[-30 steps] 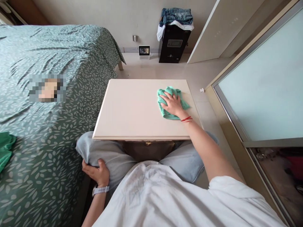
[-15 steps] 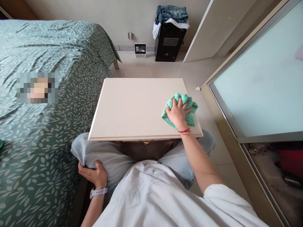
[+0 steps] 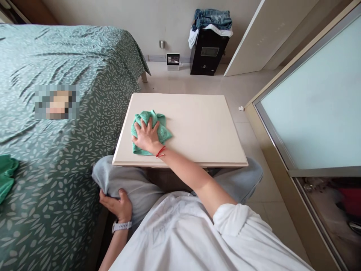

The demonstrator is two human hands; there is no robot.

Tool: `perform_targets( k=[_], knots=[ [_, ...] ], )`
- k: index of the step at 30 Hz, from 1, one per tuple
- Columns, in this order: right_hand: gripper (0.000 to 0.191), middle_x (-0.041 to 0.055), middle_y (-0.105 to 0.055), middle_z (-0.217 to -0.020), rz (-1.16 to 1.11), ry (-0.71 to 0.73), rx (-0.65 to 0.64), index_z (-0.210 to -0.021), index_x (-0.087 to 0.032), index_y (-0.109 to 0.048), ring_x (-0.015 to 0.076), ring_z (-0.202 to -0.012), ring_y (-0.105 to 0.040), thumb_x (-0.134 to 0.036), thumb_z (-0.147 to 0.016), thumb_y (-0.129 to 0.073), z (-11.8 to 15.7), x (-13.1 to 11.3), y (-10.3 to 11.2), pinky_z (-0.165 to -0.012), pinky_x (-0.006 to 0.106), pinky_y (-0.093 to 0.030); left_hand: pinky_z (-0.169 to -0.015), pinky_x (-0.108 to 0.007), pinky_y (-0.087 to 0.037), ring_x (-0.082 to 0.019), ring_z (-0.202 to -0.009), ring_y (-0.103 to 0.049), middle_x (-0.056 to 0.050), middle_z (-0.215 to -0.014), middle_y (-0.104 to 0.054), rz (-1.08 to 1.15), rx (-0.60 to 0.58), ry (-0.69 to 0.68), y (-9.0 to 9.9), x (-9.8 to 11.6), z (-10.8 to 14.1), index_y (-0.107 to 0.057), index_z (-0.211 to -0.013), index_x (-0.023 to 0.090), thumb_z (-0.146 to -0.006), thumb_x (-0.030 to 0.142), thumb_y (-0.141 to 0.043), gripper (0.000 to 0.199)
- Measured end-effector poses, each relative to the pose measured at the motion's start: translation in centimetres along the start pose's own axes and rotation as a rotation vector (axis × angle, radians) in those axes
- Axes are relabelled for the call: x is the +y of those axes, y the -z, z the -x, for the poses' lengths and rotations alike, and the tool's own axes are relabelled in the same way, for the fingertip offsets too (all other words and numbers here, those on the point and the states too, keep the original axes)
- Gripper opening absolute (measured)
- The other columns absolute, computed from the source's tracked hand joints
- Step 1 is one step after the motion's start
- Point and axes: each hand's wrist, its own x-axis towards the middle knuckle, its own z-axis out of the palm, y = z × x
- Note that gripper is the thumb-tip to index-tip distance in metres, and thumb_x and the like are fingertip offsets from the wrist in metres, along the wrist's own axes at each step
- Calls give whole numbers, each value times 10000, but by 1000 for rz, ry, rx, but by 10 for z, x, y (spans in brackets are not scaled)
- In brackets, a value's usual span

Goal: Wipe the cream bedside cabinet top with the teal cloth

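Observation:
My right hand (image 3: 146, 136), with a red string bracelet at its wrist, presses down on a green cleaning cloth (image 3: 165, 132). The cloth is bunched under the fingers on the left part of a cream tabletop (image 3: 197, 128). Part of the cloth is hidden by the hand; its loose corners stick out around it. My left hand (image 3: 120, 205) rests open against the side of my left knee, thumb apart from the fingers, holding nothing. It wears a watch with a pale strap (image 3: 122, 226).
A bed with a green leaf-patterned cover (image 3: 70, 162) stands at the left, with a green cloth (image 3: 7, 175) on it. Ahead are a small screen device (image 3: 173, 62) and a black cabinet (image 3: 207, 56) topped with folded jeans (image 3: 213, 19). A sliding glass door (image 3: 313, 109) stands right.
My right hand has swept the cloth from the right side of the tabletop to its left side. My left hand stays on the knee. The view has shifted slightly.

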Motion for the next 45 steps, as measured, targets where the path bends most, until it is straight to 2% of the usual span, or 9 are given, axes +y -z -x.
perform_targets(
  k=[3,7,12,16,23,29,34,41,45],
  knots=[
    [739,165,-426,-2034,17,118,18,-1929,-193,-533,532,-1881,-344,-472,-1245,-546,-7,-22,-8,-1478,836,-363,-1454,-768,-341,-583,-1671,-468,-473,-1700,-490,-13,-10,16,2,5,0,-437,-1715,-178,-835,569,-661,1176],
    [662,101,-443,-2034,11,280,8,-1874,-276,-628,521,-1868,-368,-421,-1231,-572,-6,-27,-13,-1476,832,-360,-1448,-779,-344,-579,-1672,-465,-467,-1701,-491,-9,-14,15,3,5,0,-434,-1722,-158,-844,571,-661,1163],
    [666,127,-415,-2045,8,394,-55,-1884,-266,-599,497,-1879,-336,-386,-1229,-565,6,-9,-10,-1491,811,-304,-1451,-769,-349,-569,-1685,-460,-447,-1708,-496,-1,-9,21,3,2,-1,-448,-1722,-104,-839,576,-666,1136],
    [690,127,-400,-2053,-18,348,-87,-1905,-271,-576,493,-1889,-316,-372,-1223,-591,12,21,-4,-1507,801,-265,-1454,-761,-348,-577,-1691,-451,-444,-1704,-496,-1,-4,24,3,2,-2,-443,-1726,-114,-831,589,-662,1160],
    [750,139,-363,-2066,-33,107,-85,-1941,-256,-532,515,-1896,-302,-374,-1204,-602,33,112,21,-1516,793,-246,-1472,-741,-329,-553,-1721,-425,-431,-1734,-473,3,-21,43,3,5,-2,-432,-1723,-71,-825,548,-674,1118],
    [736,149,-359,-2066,35,-206,-18,-1950,-238,-518,503,-1839,-385,-364,-1225,-481,79,200,42,-1498,781,-269,-1484,-721,-315,-549,-1713,-426,-439,-1728,-467,-13,-30,46,3,4,-2,-409,-1733,-109,-823,519,-681,1139],
    [714,185,-435,-2019,81,-429,84,-1895,-237,-591,507,-1769,-429,-349,-1202,-461,122,254,42,-1437,759,-342,-1469,-751,-322,-547,-1718,-425,-435,-1745,-467,20,-5,25,0,-2,-3,-428,-1731,-71,-815,533,-688,1128],
    [668,306,-508,-1901,114,-908,287,-1794,-195,-652,560,-1645,-545,-414,-1211,-408,155,263,26,-1222,872,-531,-1472,-739,-320,-530,-1732,-424,-420,-1773,-464,33,3,31,-2,-5,-4,-449,-1723,-20,-806,514,-703,1091],
    [649,346,-512,-1883,103,-943,355,-1749,-166,-673,611,-1682,-504,-411,-1188,-457,152,245,18,-1193,951,-503,-1470,-745,-319,-538,-1727,-429,-421,-1768,-468,38,3,42,-2,-5,-5,-453,-1724,-20,-794,516,-710,1104]
  ],
)
